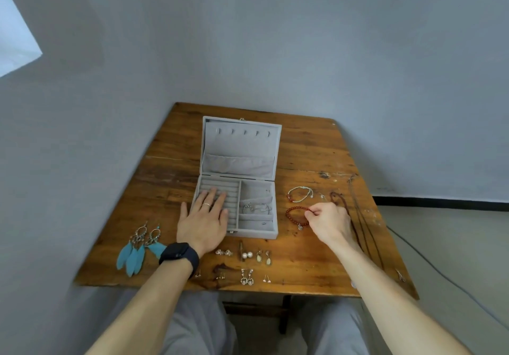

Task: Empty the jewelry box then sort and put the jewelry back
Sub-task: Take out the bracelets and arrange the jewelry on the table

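Jewelry box (242, 145) sits open at the centre of the wooden table (316, 148), its lid laid back toward the wall and its grey lined tray facing up. Left hand (205, 217) lies flat on the ring-roll section on the tray's left side, fingers straight and slightly spread, gripping nothing; a black watch (179, 255) is on that wrist. Right hand (329, 223) is just right of the box, thumb and forefinger pinching the red bead bracelet (288, 216), which lies on the tabletop with a small charm hanging at its near side. A silver bangle (248, 206) lies in the middle right compartment of the tray. A second bracelet (289, 197), pale cord with red beads, lies on the table just beyond the red one. Dark cord necklaces (336, 197) stretch along the right edge. Blue feather earrings (137, 250) lie near the left front corner. Pearl studs (247, 255) and heart earrings (247, 279) lie among small pairs set in rows along the near edge.
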Tool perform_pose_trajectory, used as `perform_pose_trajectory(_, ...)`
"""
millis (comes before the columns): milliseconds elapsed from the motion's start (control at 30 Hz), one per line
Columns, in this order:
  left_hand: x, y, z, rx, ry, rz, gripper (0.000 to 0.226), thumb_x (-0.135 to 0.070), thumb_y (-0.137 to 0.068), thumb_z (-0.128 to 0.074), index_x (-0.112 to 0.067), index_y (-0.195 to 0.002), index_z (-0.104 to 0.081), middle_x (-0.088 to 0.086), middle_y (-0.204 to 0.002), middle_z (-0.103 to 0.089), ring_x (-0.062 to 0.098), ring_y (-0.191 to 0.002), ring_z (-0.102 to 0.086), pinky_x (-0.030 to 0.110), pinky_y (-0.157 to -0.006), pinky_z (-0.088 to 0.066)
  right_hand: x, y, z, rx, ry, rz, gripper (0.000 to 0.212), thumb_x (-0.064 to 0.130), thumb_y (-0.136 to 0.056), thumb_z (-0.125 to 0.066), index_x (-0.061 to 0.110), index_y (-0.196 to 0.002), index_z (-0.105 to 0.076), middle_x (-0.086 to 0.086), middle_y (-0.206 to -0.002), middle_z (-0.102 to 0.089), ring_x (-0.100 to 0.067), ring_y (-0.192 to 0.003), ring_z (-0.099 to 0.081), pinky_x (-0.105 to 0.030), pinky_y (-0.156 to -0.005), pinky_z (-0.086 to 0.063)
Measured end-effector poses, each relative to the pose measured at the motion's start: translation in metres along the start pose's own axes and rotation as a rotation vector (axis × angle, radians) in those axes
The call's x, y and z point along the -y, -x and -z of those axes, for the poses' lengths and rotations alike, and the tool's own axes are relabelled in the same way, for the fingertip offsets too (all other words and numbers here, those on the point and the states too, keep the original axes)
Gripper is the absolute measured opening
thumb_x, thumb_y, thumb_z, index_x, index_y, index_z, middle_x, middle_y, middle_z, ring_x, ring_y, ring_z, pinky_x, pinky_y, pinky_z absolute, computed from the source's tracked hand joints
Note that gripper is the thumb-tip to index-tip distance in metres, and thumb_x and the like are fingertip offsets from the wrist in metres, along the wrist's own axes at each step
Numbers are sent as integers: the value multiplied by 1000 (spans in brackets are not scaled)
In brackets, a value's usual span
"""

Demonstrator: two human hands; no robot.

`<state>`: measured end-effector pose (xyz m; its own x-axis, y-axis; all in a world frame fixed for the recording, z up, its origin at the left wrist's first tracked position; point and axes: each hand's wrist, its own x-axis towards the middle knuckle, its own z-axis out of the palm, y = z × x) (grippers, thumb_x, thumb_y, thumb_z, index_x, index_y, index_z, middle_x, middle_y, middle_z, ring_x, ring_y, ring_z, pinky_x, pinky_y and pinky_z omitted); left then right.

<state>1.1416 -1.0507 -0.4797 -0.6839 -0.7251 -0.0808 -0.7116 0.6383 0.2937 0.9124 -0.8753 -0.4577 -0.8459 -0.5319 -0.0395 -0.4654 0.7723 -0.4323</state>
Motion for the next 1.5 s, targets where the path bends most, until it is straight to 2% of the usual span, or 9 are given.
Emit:
perform_pose_trajectory(167, 1, 1, 0, -10, -12, -1, 54, -47, -106, -15, -37, -159, -10, -11, -168, -4, 12, -154, 2, 54, -124, -2, -4, 2, -4, -15, 25, 16, 26, 33, -94, -67, 19, -116, -74, -2, -110, -75, -21, -103, -69, -32, -94, -53)
perform_pose_trajectory(267, -2, 0, 6, -37, 3, -8, 52, -48, -106, -24, -39, -156, -23, -4, -165, -21, 17, -154, -12, 56, -122, -3, -7, 4, -5, -19, 55, 39, 31, 33, -94, -66, 19, -122, -70, -3, -120, -70, -23, -110, -66, -34, -96, -51)
perform_pose_trajectory(400, -18, -16, 24, -121, 76, -91, 42, -49, -101, -44, -42, -142, -47, 2, -143, -53, 23, -132, -49, 49, -119, -21, 4, 14, -6, -64, 4, 86, 38, 38, -94, -64, 21, -127, -64, -1, -125, -58, -22, -116, -57, -33, -99, -43)
perform_pose_trajectory(600, -44, -42, 35, -89, -117, -94, 22, -40, -92, -60, -38, -108, -74, -5, -129, -61, 23, -118, -56, 43, -103, -41, 41, 24, -10, -29, -129, 398, 31, 34, -94, -64, 26, -124, -64, 8, -117, -58, -9, -108, -56, -24, -94, -45)
perform_pose_trajectory(700, -53, -48, 33, -78, -200, -76, 18, -35, -91, -62, -35, -102, -76, -3, -118, -63, 24, -111, -58, 41, -93, -46, 50, 19, -17, 15, -59, 467, 28, 35, -96, -61, 29, -122, -66, 8, -114, -59, -10, -109, -52, -20, -89, -42)
perform_pose_trajectory(833, -52, -50, 28, -126, -194, -86, 19, -34, -94, -60, -31, -104, -76, -2, -115, -63, 22, -109, -58, 37, -82, -50, 60, 13, -27, 70, 21, 518, 28, 32, -97, -60, 27, -123, -68, 5, -117, -61, -15, -112, -50, -25, -92, -46)
perform_pose_trajectory(1033, -59, -51, 26, -149, -271, -87, 17, -25, -94, -62, -25, -104, -76, 0, -109, -65, 23, -94, -66, 31, -64, -43, 70, 6, -33, 45, 111, 514, 29, 31, -98, -58, 25, -125, -67, 2, -119, -61, -18, -111, -49, -30, -90, -50)
perform_pose_trajectory(1300, -62, -54, 30, -165, -284, -21, 16, -24, -93, -60, -21, -98, -74, 0, -98, -67, 21, -86, -68, 30, -61, -45, 87, -1, -38, 45, 184, 743, 23, 12, -94, -62, 18, -113, -72, -2, -115, -60, -23, -113, -50, -38, -82, -53)
perform_pose_trajectory(1500, -63, -55, 27, -145, -194, 32, 13, -21, -93, -62, -18, -101, -72, 1, -100, -67, 20, -89, -68, 33, -72, -56, 88, -10, -40, 32, 338, 897, 25, 5, -80, -76, 12, -104, -75, -9, -115, -61, -27, -110, -57, -39, -81, -57)
